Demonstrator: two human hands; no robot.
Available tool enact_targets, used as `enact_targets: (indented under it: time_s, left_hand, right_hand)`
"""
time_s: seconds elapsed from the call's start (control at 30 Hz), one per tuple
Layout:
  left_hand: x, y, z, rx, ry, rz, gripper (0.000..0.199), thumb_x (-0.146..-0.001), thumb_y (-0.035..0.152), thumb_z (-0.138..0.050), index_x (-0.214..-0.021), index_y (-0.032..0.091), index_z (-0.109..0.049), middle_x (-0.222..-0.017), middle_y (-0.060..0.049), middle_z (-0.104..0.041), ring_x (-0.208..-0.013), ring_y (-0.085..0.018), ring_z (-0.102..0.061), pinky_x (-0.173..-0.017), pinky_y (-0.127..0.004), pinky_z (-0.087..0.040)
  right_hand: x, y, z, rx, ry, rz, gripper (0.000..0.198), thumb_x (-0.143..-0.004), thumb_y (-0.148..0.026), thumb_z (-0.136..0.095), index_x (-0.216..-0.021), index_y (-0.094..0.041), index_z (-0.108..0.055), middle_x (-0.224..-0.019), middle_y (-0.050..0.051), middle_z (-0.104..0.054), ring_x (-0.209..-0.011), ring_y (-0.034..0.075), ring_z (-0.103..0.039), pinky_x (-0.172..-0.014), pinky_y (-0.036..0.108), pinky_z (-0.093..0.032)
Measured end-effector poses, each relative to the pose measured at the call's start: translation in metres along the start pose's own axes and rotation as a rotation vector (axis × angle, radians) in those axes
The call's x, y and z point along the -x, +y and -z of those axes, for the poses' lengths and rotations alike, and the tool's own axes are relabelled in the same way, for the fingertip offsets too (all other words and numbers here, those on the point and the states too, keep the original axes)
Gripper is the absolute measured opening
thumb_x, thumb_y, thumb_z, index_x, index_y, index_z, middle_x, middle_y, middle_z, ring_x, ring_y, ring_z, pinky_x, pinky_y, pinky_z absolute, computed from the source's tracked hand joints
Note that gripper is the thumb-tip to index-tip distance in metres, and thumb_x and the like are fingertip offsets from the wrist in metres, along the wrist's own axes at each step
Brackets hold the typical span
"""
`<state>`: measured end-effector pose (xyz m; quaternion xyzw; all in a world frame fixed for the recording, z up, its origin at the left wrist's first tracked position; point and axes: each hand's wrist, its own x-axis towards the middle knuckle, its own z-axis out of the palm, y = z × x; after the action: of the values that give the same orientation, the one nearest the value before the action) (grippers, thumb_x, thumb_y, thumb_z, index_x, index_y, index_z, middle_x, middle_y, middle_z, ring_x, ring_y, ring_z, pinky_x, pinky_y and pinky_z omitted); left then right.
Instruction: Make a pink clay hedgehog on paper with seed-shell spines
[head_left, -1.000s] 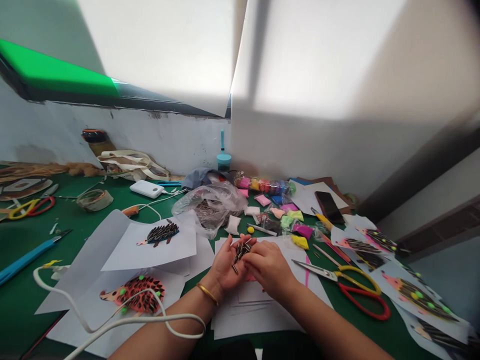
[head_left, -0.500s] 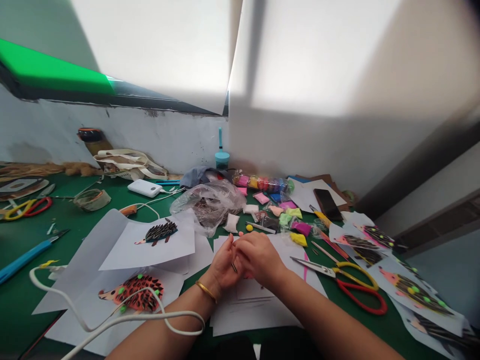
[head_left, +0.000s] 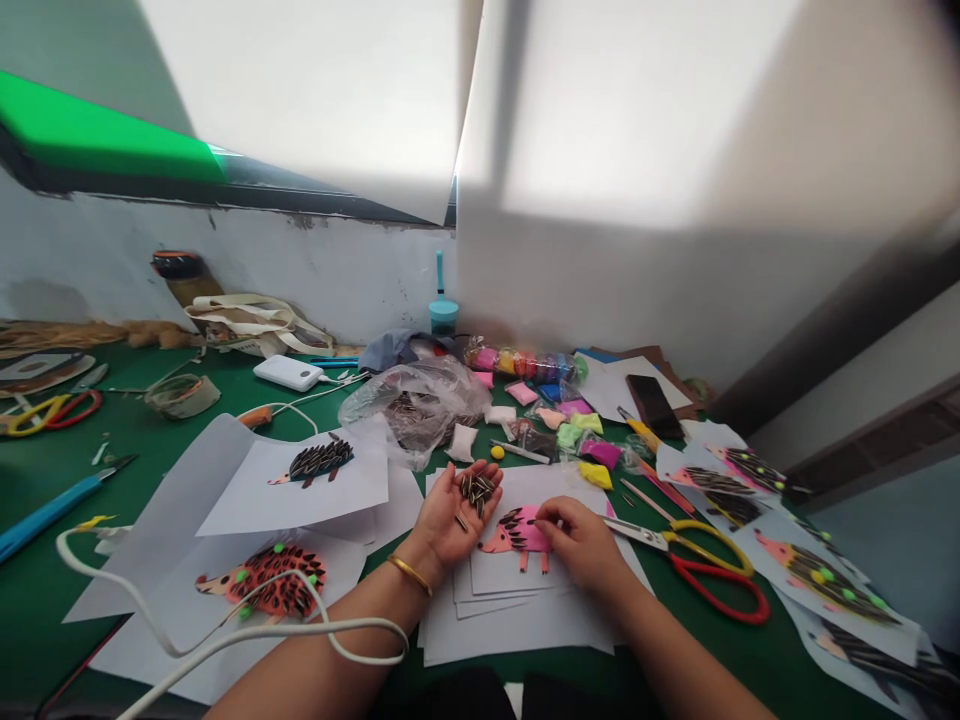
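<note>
pale, sunlit panels (head_left: 322, 90) hang above a scuffed white wall (head_left: 337, 260), and below them spreads a green desk (head_left: 52, 455) crowded with craft things. the left hand (head_left: 442, 525) lies palm up near the middle, its grip open, with a small heap of striped seeds (head_left: 478, 490) in the hollow of the palm; one seed lies apart from the heap, towards the wrist. a gold bracelet (head_left: 410, 575) circles that wrist. the right hand (head_left: 581, 545) is just beside it, fingertips drawn together over the back of a pink hedgehog (head_left: 529, 540); whether that grip has a seed in it i can't tell. the hedgehog is on the top sheet of a stack of white paper (head_left: 525, 630) in front of the person, with dark seeds on the front part of its back and the rear part plain pink. scissors (head_left: 670, 542) with red and yellow handles lie to the right of the stack. beyond the hands are a clear plastic bag (head_left: 431, 400) of seeds and small coloured packets (head_left: 600, 455). more hedgehog pictures (head_left: 832, 590) overlap at the far right, and a red one (head_left: 281, 580) with green dots lies at the left, crossed by a white cable (head_left: 360, 632).
</note>
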<state>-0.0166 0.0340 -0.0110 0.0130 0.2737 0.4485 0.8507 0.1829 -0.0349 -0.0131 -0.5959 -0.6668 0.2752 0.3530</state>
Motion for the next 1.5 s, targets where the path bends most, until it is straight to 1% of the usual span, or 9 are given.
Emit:
enact_targets:
  time_s: [0.07,0.17,0.3,0.5,1.0,1.2,1.5]
  left_hand:
    - [0.000,0.000,0.001,-0.001,0.001,-0.003,0.039,-0.094,0.040,-0.038,-0.101,0.010,-0.061,-0.108,-0.015,-0.066,-0.109,-0.026,-0.060,-0.090,-0.040,-0.051]
    - [0.000,0.000,0.001,-0.002,0.005,0.000,0.039,-0.094,0.041,-0.038,-0.100,0.010,-0.061,-0.108,-0.016,-0.065,-0.109,-0.026,-0.060,-0.090,-0.039,-0.051]
    - [0.001,0.000,0.000,-0.005,-0.001,0.005,0.038,-0.094,0.041,-0.038,-0.100,0.011,-0.061,-0.107,-0.015,-0.066,-0.109,-0.025,-0.060,-0.089,-0.039,-0.051]
    - [0.002,0.000,-0.002,-0.010,0.003,0.005,0.038,-0.094,0.041,-0.038,-0.098,0.011,-0.062,-0.107,-0.016,-0.066,-0.107,-0.025,-0.061,-0.090,-0.040,-0.051]
    - [0.000,0.000,0.002,-0.007,-0.014,0.015,0.038,-0.094,0.041,-0.039,-0.098,0.010,-0.062,-0.107,-0.017,-0.065,-0.110,-0.025,-0.060,-0.092,-0.040,-0.050]
    - [0.000,0.000,0.002,-0.005,-0.011,0.012,0.038,-0.094,0.041,-0.040,-0.099,0.010,-0.062,-0.108,-0.017,-0.065,-0.111,-0.026,-0.059,-0.092,-0.041,-0.050]
    - [0.000,0.000,0.000,-0.007,0.000,0.011,0.039,-0.094,0.042,-0.040,-0.099,0.011,-0.062,-0.109,-0.017,-0.065,-0.110,-0.026,-0.059,-0.091,-0.040,-0.051]
  right_hand:
    - [0.000,-0.002,-0.003,0.046,0.013,0.052,0.009,-0.082,-0.024,-0.055,-0.076,-0.021,-0.062,-0.086,0.004,-0.062,-0.084,0.020,-0.057,-0.076,0.032,-0.045]
    - [-0.003,-0.004,-0.006,0.130,0.040,0.089,0.011,-0.082,-0.023,-0.056,-0.076,-0.021,-0.064,-0.087,0.005,-0.060,-0.086,0.021,-0.055,-0.079,0.034,-0.043]
    - [-0.004,-0.004,-0.009,0.203,0.044,0.120,0.013,-0.084,-0.023,-0.055,-0.078,-0.021,-0.066,-0.088,0.006,-0.058,-0.086,0.021,-0.054,-0.077,0.034,-0.041]
    - [-0.004,-0.007,-0.011,0.299,0.045,0.132,0.012,-0.084,-0.021,-0.056,-0.079,-0.022,-0.066,-0.086,0.004,-0.058,-0.083,0.019,-0.054,-0.075,0.031,-0.040]
    - [-0.005,-0.009,-0.015,0.477,0.028,0.204,0.008,-0.082,-0.017,-0.058,-0.078,-0.021,-0.064,-0.088,0.003,-0.058,-0.086,0.019,-0.050,-0.076,0.032,-0.033]
    - [-0.005,-0.007,-0.016,0.489,0.029,0.225,0.007,-0.082,-0.017,-0.059,-0.079,-0.021,-0.065,-0.088,0.003,-0.059,-0.086,0.019,-0.050,-0.076,0.033,-0.032]
    - [-0.001,-0.003,-0.008,0.415,0.045,0.187,0.006,-0.082,-0.024,-0.062,-0.085,-0.024,-0.066,-0.091,0.004,-0.058,-0.088,0.021,-0.052,-0.077,0.034,-0.036]
